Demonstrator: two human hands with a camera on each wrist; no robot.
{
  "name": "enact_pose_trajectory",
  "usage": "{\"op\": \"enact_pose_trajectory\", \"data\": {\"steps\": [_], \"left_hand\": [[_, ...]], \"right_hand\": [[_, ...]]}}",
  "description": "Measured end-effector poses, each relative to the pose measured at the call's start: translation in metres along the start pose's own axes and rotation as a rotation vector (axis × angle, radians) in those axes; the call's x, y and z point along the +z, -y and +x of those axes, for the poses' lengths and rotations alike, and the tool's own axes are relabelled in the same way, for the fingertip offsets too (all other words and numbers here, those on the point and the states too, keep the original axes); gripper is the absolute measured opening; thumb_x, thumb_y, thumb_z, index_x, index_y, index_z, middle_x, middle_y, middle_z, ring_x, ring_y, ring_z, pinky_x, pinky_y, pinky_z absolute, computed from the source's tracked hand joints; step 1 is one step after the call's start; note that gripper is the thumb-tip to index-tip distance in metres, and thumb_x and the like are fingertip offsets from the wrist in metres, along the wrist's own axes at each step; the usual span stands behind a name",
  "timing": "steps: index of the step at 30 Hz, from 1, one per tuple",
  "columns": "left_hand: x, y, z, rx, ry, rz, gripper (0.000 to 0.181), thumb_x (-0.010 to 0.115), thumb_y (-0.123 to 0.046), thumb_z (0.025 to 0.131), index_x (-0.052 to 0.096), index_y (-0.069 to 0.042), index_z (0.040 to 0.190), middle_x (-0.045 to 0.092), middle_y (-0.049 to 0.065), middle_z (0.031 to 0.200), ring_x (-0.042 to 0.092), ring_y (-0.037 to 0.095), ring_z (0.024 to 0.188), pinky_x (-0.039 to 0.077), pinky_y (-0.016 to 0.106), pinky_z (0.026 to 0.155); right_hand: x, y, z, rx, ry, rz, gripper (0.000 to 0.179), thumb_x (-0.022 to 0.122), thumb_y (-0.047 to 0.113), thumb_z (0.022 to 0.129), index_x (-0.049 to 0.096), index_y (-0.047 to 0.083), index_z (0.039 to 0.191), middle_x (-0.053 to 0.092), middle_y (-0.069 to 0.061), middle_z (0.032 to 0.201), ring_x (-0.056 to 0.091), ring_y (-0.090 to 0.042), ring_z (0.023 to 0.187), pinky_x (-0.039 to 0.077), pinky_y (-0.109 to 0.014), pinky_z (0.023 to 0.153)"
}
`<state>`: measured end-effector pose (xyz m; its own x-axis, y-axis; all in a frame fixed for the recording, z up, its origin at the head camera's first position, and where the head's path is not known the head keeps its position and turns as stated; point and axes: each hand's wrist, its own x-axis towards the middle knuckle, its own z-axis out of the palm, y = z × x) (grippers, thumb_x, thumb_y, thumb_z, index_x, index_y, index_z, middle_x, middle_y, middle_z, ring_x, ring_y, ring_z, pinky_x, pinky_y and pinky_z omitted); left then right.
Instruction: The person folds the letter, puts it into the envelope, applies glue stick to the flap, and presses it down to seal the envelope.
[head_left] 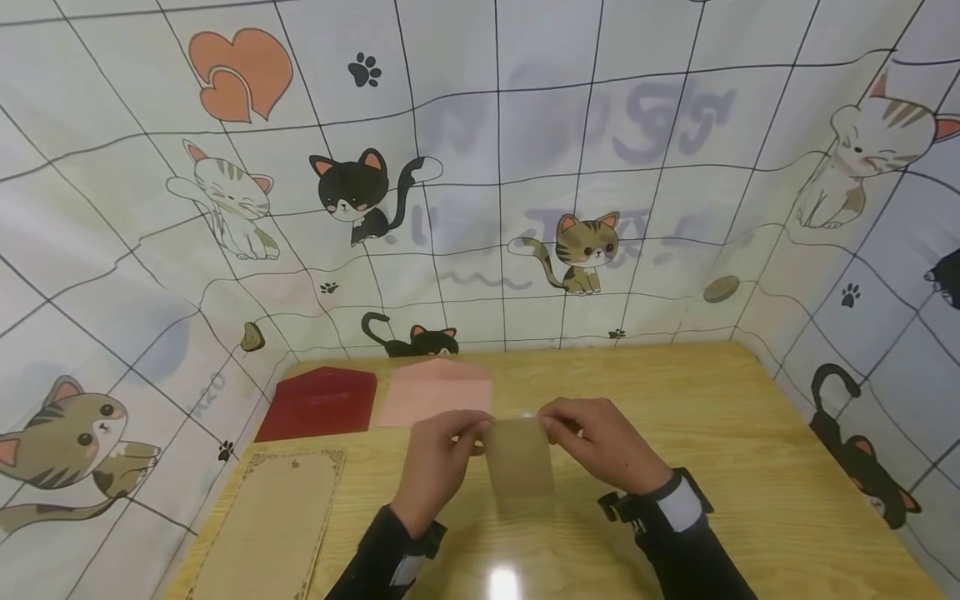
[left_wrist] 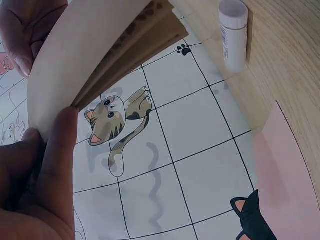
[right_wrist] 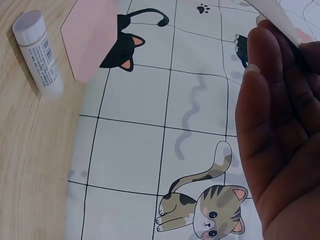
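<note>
In the head view a folded sheet of tan letter paper [head_left: 520, 471] hangs between both hands, above the table. My left hand [head_left: 438, 457] pinches its upper left corner between thumb and fingers. At the upper right corner my right hand [head_left: 606, 443] pinches it the same way. The left wrist view shows several folded layers of the paper [left_wrist: 87, 55], with a dark patterned border on an inner face. Only a thin strip of the paper [right_wrist: 277, 17] appears in the right wrist view, above the fingers.
A red envelope [head_left: 318, 404] and a pink envelope [head_left: 435, 392] lie at the back left of the wooden table [head_left: 675, 383]. In front of the red one lies a bordered sheet of letter paper [head_left: 270, 517]. A white glue stick [left_wrist: 234, 37] stands behind the hands. Cat-printed cloth walls [head_left: 540, 167] surround the table.
</note>
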<state>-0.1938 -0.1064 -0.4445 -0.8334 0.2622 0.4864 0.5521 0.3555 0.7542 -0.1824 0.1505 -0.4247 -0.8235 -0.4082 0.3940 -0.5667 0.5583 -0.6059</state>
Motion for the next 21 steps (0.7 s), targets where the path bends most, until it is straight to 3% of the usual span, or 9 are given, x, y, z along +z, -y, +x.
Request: {"op": "enact_pose_trajectory", "data": {"steps": [6,10,12,15,18,21], "left_hand": [[-0.002,-0.001,0.0,0.011,-0.056,-0.063,0.012,0.065,-0.017,0.094,0.074,-0.017,0.101,0.073,0.004,0.097,0.067,0.009,0.085,0.059,0.024,0.064],[-0.002,-0.003,0.0,-0.025,-0.077,-0.124,0.012,0.064,-0.019,0.095,0.073,-0.016,0.102,0.073,0.006,0.097,0.068,0.012,0.086,0.06,0.026,0.066],[-0.002,-0.004,0.0,-0.067,-0.037,-0.106,0.012,0.062,-0.022,0.096,0.073,-0.019,0.101,0.073,0.003,0.096,0.068,0.011,0.087,0.06,0.027,0.066],[-0.002,-0.005,-0.002,-0.106,0.085,0.021,0.013,0.06,-0.028,0.098,0.073,-0.025,0.098,0.072,-0.007,0.09,0.064,0.006,0.08,0.058,0.027,0.065],[-0.001,-0.004,-0.002,-0.068,0.212,0.158,0.015,0.06,-0.034,0.098,0.073,-0.028,0.095,0.071,-0.015,0.087,0.06,0.002,0.077,0.055,0.026,0.065],[0.002,-0.003,-0.001,0.0,0.273,0.192,0.015,0.06,-0.037,0.098,0.072,-0.028,0.095,0.072,-0.015,0.087,0.06,-0.002,0.079,0.055,0.024,0.065]], "right_hand": [[0.002,0.004,0.003,-0.02,-0.045,0.016,0.015,0.054,0.032,0.101,0.069,0.03,0.101,0.069,0.015,0.093,0.061,-0.001,0.077,0.057,-0.031,0.066],[0.004,0.006,0.005,-0.032,-0.069,-0.008,0.015,0.053,0.032,0.102,0.067,0.029,0.099,0.066,0.014,0.086,0.056,-0.004,0.071,0.053,-0.03,0.061],[0.005,0.007,0.005,-0.038,-0.085,-0.017,0.015,0.051,0.031,0.103,0.066,0.027,0.1,0.064,0.013,0.085,0.056,-0.003,0.07,0.053,-0.029,0.06],[0.007,0.008,0.006,-0.032,-0.112,-0.061,0.016,0.049,0.032,0.103,0.064,0.026,0.102,0.062,0.012,0.081,0.054,-0.003,0.065,0.05,-0.027,0.055],[0.009,0.009,0.006,-0.008,-0.108,-0.137,0.016,0.049,0.033,0.103,0.064,0.027,0.102,0.06,0.013,0.078,0.049,-0.003,0.061,0.046,-0.025,0.052],[0.012,0.009,0.005,-0.016,-0.064,-0.224,0.013,0.052,0.032,0.102,0.064,0.028,0.103,0.059,0.015,0.078,0.046,-0.002,0.06,0.043,-0.024,0.053]]}}
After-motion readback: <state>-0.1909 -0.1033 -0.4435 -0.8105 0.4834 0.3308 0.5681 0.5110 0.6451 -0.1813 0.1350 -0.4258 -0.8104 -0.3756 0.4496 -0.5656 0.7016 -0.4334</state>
